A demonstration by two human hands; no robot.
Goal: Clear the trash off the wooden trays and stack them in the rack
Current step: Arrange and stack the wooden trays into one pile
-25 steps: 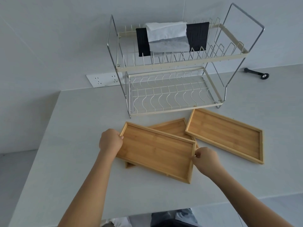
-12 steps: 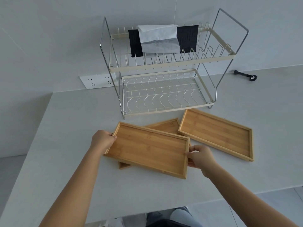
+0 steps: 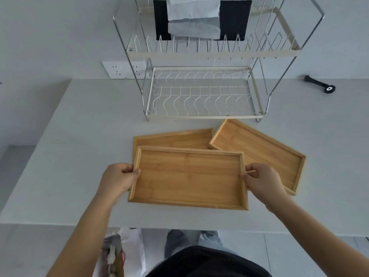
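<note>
Three empty wooden trays lie on the white counter. The near tray (image 3: 188,176) is gripped at its short ends by my left hand (image 3: 117,179) and my right hand (image 3: 261,179). It overlaps a second tray (image 3: 173,138) behind it. A third tray (image 3: 259,150) lies angled to the right, its corner over the second one. Behind them stands a two-tier wire rack (image 3: 201,100) with an empty lower shelf. On the upper shelf (image 3: 211,53) a black board and a white folded cloth (image 3: 192,19) lean upright.
A wall socket (image 3: 121,69) sits behind the rack's left leg. A black tool (image 3: 319,85) lies at the counter's back right. Below the counter's front edge, on the floor at the left, a white bag (image 3: 121,252) holds crumpled trash.
The near tray has turned from a slant to square with the counter's edge and come nearer to me, both hands still on its ends. The camera has tipped downward.
</note>
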